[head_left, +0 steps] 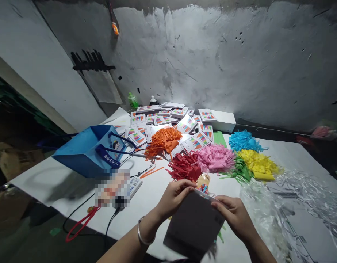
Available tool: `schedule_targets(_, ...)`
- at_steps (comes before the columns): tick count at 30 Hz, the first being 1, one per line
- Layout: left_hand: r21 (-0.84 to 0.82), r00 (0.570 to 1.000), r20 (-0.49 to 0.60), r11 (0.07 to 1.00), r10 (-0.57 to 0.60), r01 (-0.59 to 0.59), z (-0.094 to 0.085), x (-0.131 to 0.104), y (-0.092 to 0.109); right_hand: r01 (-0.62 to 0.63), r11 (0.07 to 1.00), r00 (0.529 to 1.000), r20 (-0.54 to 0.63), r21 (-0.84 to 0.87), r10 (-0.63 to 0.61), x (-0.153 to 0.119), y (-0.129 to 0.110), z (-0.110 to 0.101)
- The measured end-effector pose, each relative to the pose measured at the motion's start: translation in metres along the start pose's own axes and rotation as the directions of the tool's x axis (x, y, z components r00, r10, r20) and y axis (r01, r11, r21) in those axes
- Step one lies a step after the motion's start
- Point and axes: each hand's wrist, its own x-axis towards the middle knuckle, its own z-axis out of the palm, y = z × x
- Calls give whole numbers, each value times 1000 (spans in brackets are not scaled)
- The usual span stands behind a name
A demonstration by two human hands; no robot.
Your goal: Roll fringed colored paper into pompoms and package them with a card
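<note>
My left hand (175, 199) pinches the upper left corner of a flat cardboard box (194, 223) with a hang slot along its top edge. On the upper right corner, the fingers of my right hand (232, 212) are closed. The box is tilted, with its plain, shadowed face toward me; its other face is hidden. Just beyond the hands lie a red fringed paper bundle (184, 166) and a pink bundle (216, 157). Part of a small patterned item (203, 182) shows behind the box. A few green strips poke out below my right hand.
Printed flat boxes (163, 117) are heaped at the back. Orange (164, 140), blue (245, 140), yellow (258, 164) and green (241, 170) bundles lie around. Clear plastic wrappers (261, 208) cover the right side. A blue gift bag (83, 151), a power strip (134, 188) and cables are left.
</note>
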Motion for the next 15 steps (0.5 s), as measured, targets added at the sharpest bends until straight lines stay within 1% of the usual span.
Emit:
schedule_targets(2,31,1000,-24,999,8,-8,-10,-8,-9,-42,977,999,14,208,40,1,15,17)
schedule_targets(3,12,999,-32,1000,1,-1,-16,-12,-15,-52,964,999,26,260,47,2,23,27)
schedule_targets(5,-26,998,-34,998,-49,48,-29,-19,-28,-59,954,998,43,295,48,6,40,49)
schedule_targets(7,-6,992,-27,992,-123,122,-43,-25,-43,-65,949,997,61,307,49,14,56,69)
schedule_targets(9,97,979,-41,974,-199,202,-59,-30,-59,-70,960,996,68,272,54,23,72,88)
schedule_targets(10,156,970,-67,958,-232,240,-68,-32,-68,-75,968,996,62,239,62,28,81,98)
schedule_targets(12,238,946,-163,919,-280,313,-86,-34,-90,-88,986,996,31,143,84,33,99,118)
schedule_targets(14,259,914,-261,890,-309,375,-103,-34,-117,-86,996,996,-7,18,86,34,118,139)
schedule_targets(15,262,901,-290,879,-322,398,-110,-32,-132,-72,996,997,-14,-51,71,32,129,148)
